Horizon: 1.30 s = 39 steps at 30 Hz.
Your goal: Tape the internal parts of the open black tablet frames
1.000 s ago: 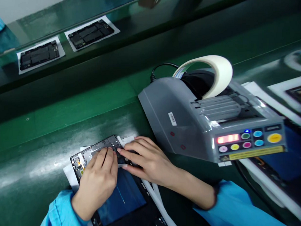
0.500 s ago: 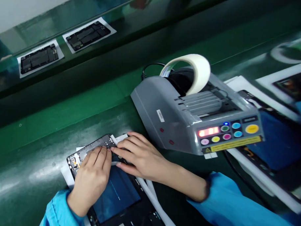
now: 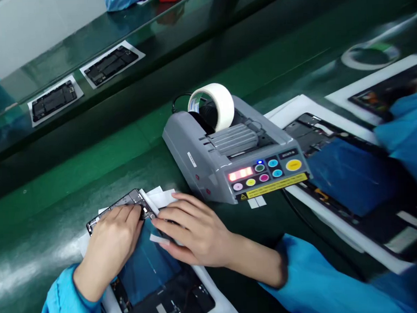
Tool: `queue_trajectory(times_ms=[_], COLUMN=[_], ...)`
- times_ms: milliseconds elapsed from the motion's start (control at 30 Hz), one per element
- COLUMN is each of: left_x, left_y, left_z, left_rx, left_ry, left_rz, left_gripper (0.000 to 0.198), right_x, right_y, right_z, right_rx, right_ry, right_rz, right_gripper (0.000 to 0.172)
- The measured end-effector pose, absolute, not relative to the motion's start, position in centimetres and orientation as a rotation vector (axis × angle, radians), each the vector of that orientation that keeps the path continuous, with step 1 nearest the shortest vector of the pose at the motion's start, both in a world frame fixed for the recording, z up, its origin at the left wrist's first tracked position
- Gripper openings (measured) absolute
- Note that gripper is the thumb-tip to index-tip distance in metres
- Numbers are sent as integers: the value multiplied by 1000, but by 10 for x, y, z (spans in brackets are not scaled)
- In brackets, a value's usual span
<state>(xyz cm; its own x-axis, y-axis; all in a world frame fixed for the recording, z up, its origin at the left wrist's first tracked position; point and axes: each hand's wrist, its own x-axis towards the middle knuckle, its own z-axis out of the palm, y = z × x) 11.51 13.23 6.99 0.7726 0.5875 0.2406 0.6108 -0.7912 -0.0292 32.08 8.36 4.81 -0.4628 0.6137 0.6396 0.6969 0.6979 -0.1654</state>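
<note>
An opened tablet [image 3: 151, 286] lies at the lower middle with its inner parts and a blue film-covered area showing. My left hand [image 3: 112, 242] presses on its upper end, fingers bent and held together; the fingertips are partly hidden. At the tablet's upper right corner is my right hand [image 3: 197, 230], its index finger touching the edge. A short strip of white tape [image 3: 158, 239] clings to the right thumb tip. Close by the right fingers, white paper [image 3: 164, 199] sticks out beyond the tablet.
A grey tape dispenser [image 3: 208, 161] with a roll of cream tape [image 3: 225, 108] stands beyond my right hand. To its right lies another opened tablet [image 3: 349, 179] on white sheets. A co-worker's blue sleeve [image 3: 405, 122] reaches in. Two tablet housings [image 3: 54, 101] rest on the far ledge.
The view has shifted, so the dispenser sits further left. My right thumb has spread from the fingers and its tape strip shows more plainly. The left hand stays on the tablet's upper end.
</note>
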Motion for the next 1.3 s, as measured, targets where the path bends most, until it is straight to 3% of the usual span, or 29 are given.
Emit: queue_trajectory(times_ms=[200,400,800,933,1300], left_x=[136,138,116,111,98], left_y=[143,151,152,143,119], left_z=[79,64,60,54,34], left_rx=[-2709,-2608,-2774,-2753,-2745], left_ry=[-528,-331,-719,-746,-824], left_rz=[-163,-278,-356,-377,-383], left_gripper=[16,18,13,22,39], right_x=[330,329,310,306,313], right_y=[65,63,95,94,92], right_z=[47,44,41,42,41], right_rx=[-1044,-1036,-1256,-1320,-1285], right_ry=[-2209,-2196,-2432,-2466,-2524], right_rz=[-21,12,-64,-79,-21], right_gripper=[26,29,51,55,45])
